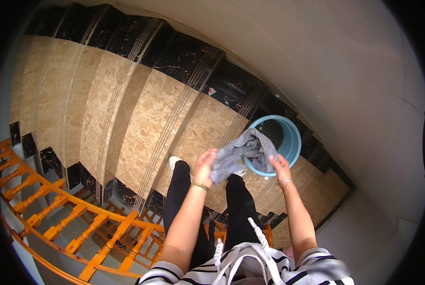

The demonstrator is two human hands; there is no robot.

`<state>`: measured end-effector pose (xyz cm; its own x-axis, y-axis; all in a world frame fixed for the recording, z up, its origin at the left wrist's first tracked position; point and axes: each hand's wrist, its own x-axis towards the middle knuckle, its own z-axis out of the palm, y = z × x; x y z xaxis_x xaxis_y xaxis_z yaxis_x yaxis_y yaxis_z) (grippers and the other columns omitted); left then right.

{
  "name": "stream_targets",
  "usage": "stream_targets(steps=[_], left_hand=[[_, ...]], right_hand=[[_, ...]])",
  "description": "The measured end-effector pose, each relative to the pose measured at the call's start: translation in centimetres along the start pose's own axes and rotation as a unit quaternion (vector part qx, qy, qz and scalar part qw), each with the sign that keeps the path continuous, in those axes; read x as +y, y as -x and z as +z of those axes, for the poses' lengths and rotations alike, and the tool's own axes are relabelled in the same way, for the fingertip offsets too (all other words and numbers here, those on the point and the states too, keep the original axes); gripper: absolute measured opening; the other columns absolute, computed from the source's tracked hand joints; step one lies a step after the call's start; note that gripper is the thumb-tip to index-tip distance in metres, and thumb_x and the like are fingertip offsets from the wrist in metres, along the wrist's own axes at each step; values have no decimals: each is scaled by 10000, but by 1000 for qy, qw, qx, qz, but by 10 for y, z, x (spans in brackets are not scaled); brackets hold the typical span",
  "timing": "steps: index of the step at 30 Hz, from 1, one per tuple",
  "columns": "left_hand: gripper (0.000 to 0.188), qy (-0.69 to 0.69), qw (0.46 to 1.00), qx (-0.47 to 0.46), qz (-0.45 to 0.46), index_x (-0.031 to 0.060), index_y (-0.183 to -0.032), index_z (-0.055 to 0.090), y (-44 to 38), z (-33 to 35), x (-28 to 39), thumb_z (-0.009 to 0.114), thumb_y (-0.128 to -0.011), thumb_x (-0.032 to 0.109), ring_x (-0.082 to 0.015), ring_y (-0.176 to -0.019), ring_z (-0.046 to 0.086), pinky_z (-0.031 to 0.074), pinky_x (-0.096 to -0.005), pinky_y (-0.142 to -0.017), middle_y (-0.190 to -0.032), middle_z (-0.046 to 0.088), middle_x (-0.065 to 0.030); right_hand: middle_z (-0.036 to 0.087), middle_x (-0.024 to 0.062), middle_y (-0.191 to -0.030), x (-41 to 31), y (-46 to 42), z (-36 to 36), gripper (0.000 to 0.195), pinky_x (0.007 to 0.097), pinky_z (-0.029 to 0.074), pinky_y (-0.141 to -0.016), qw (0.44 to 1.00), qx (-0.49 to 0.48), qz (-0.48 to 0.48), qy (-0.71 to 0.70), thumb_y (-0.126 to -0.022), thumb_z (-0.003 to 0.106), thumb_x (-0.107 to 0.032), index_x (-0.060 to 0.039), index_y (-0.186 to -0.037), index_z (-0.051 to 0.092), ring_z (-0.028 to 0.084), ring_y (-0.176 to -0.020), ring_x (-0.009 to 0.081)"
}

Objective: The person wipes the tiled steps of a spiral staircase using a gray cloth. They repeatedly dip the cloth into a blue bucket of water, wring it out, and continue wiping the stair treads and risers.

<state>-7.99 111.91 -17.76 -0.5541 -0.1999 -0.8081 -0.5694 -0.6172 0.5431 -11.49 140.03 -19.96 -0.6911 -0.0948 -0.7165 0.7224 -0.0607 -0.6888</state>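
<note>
A damp-looking grey cloth (251,144) hangs stretched between my two hands, partly over the near left rim of a light blue plastic basin (293,139). My left hand (204,164) grips its left end, which droops beside my knee. Its right end is pinched in my right hand (281,166), just over the basin's near edge. Between them the fabric is bunched and folded. Dark water seems to lie inside the basin, though the cloth covers part of that view.
Marble stairs (162,103) with grooved edges and black borders run across the view. A turned wooden balustrade (91,210) lines the lower left, and a pale wall (323,64) rises on the right. My white shoe (174,162) stands on a step. A small scrap (211,91) lies on the black border.
</note>
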Motion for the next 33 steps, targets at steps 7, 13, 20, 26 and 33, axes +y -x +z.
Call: stream_targets(steps=[7, 13, 20, 26, 33], left_hand=[[203, -10, 995, -54, -81, 64, -1113, 650, 12, 18, -15, 650, -929, 149, -145, -977, 616, 511, -296, -853, -1082, 656, -42], [465, -190, 980, -20, -62, 72, -1375, 476, 20, 72, -62, 600, -929, 106, -157, -1171, 520, 399, -291, -993, -1284, 556, -81], [257, -201, 969, -41, -135, 77, -1187, 609, 26, 67, -116, 572, -945, 158, -138, -998, 576, 432, -312, -892, -1089, 630, -20], [264, -201, 955, -107, -188, 81, -1188, 588, 14, 66, -149, 587, -952, 201, -100, -923, 613, 465, -228, -785, -1055, 660, -31], [228, -142, 967, -97, -187, 90, -1169, 597, -39, 63, -185, 557, -972, 197, -124, -940, 627, 462, -257, -811, -1094, 656, -36]], right_hand=[[656, 10, -982, -28, 20, -36, 304, 232, 453, -802, 995, 93, -39, 6, -924, 635, -274, -16, -1086, 645, 580, -871, 88], [609, 113, -1159, 36, 10, -70, 467, 309, 488, -843, 937, 223, -14, 269, -841, 720, -194, -17, -1249, 576, 606, -950, 179], [555, 218, -1218, 61, 9, -88, 527, 374, 486, -912, 905, 153, 41, 394, -811, 719, -254, -82, -1288, 575, 610, -997, 327], [577, 220, -1219, 108, -52, -97, 455, 419, 461, -974, 875, 84, 77, 470, -836, 669, -233, -99, -1264, 595, 577, -1104, 381], [628, 168, -1164, 158, -173, -101, 388, 449, 492, -935, 747, 46, 21, 663, -841, 541, -65, -178, -1204, 620, 605, -1083, 369]])
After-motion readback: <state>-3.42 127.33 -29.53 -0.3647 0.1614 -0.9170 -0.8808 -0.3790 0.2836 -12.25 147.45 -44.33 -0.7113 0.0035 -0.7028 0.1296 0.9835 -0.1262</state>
